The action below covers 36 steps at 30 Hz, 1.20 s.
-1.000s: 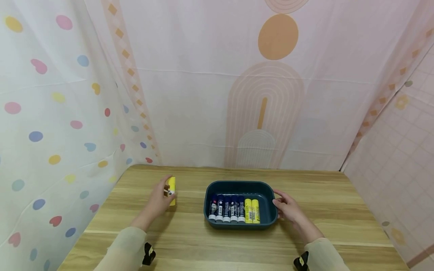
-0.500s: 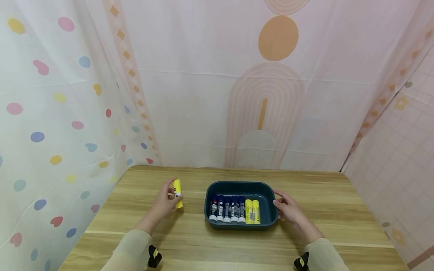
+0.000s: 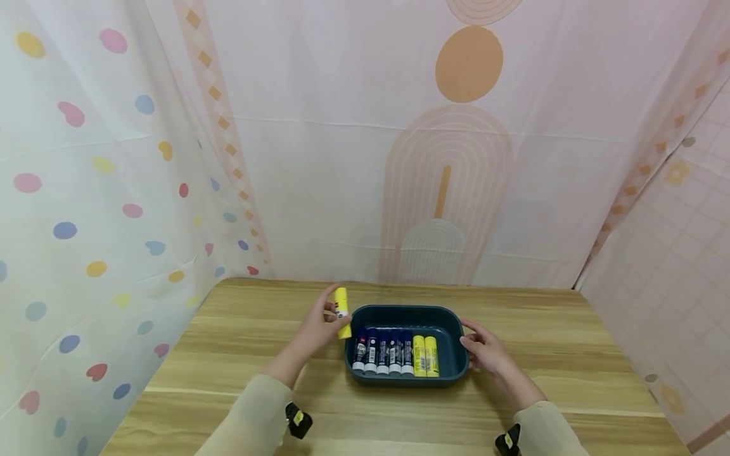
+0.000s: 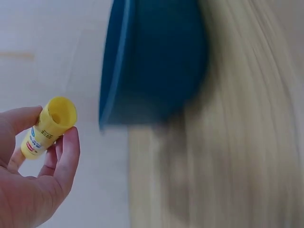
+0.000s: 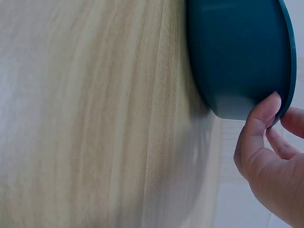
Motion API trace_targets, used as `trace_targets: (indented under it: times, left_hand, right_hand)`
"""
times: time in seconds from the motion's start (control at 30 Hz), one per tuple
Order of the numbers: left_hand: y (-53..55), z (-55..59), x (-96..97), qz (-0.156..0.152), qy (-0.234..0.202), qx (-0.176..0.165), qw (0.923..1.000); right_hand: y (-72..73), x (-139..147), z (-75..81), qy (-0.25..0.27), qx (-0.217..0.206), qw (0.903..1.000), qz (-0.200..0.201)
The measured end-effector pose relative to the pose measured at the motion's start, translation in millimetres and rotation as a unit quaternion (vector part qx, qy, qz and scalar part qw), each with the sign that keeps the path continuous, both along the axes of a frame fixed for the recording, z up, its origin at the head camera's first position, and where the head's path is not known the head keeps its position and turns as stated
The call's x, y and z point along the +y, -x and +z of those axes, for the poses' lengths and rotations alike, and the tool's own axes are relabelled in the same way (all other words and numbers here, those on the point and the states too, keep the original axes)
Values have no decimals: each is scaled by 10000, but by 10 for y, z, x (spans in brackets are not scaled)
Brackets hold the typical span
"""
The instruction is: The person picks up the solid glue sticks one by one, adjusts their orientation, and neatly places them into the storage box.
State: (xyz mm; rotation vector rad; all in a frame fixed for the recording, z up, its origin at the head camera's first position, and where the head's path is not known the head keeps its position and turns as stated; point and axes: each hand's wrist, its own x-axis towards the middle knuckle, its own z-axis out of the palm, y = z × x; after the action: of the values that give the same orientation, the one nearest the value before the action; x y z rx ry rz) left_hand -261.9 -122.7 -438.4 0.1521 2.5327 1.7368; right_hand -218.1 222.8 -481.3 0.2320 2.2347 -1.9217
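My left hand pinches a yellow glue stick between thumb and fingers, just off the left rim of a dark teal bin. In the left wrist view the glue stick is tilted, and its round hollow end faces the camera. At the bin's right end, my right hand grips the rim; the right wrist view has its thumb against the outer wall. Inside the bin, several dark blue glue sticks with white ends lie side by side at the left, beside two yellow glue sticks.
The bin stands on a wood-grain table. A patterned curtain hangs behind the table's back edge, with a dotted cloth on the left and a checked one on the right.
My left hand has lifted the yellow glue stick and carried it right, from the table's left part to the bin's left rim. My right hand has stayed at the bin.
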Motion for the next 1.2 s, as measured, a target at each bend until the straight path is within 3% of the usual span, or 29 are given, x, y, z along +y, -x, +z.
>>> trace_targets:
  times: [0.23, 0.47, 0.67, 0.9, 1.2]
  left_hand:
    - [-109, 28, 558, -489, -278, -166, 9983]
    - [-227, -89, 1053, -658, 337, -157, 9971]
    - [-303, -194, 1396, -780, 326, -151, 9963]
    - [-404, -234, 1652, -934, 447, 17, 9946]
    - [-487, -301, 1755, -1210, 1016, 393, 9867]
  right_hand:
    - [-11, -10, 10, -11, -4, 10000, -8]
    - [-19, 2, 6, 143, 94, 9998, 53]
    - [-49, 6, 21, 231, 169, 9995, 156]
    - [-29, -9, 26, 8, -88, 10000, 21]
    - [-18, -7, 13, 69, -30, 9999, 91]
